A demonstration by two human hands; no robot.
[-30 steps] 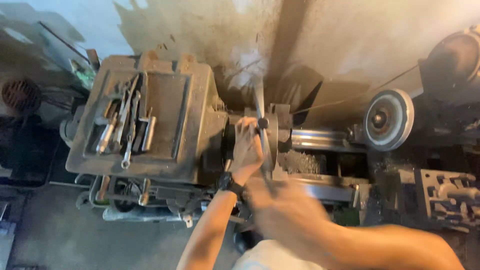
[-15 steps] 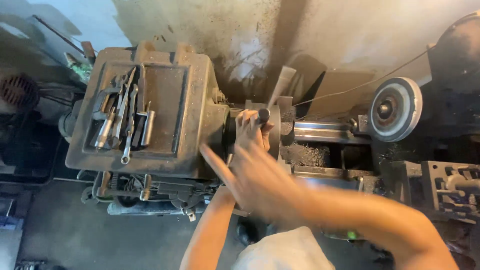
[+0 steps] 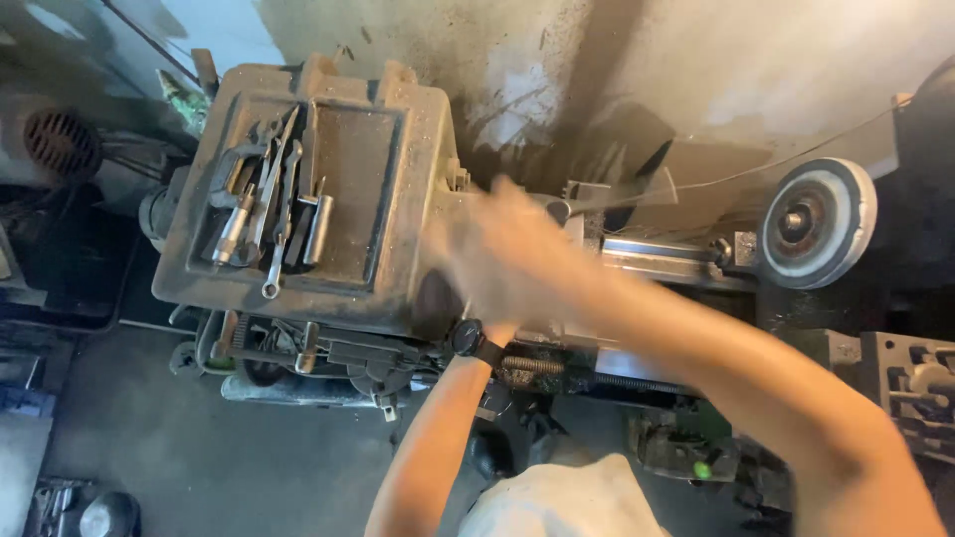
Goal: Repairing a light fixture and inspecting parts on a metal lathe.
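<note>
Fingers of right hand [image 3: 497, 254] motion-blurred over lathe [image 3: 328, 189], grip unreadable; left hand [image 3: 502, 323] hidden beneath, state unclear.

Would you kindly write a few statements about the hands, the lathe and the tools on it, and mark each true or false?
1. Wrenches and other hand tools lie in the recessed tray on top of the lathe headstock. True.
2. The right hand is sharp and still. False: it is motion-blurred, over the chuck area.
3. A dark watch sits on the left wrist. True.
4. The grinding wheel stands left of the headstock. False: it is at the right.
5. The left hand is in plain view. False: the blurred right hand hides it.
</note>
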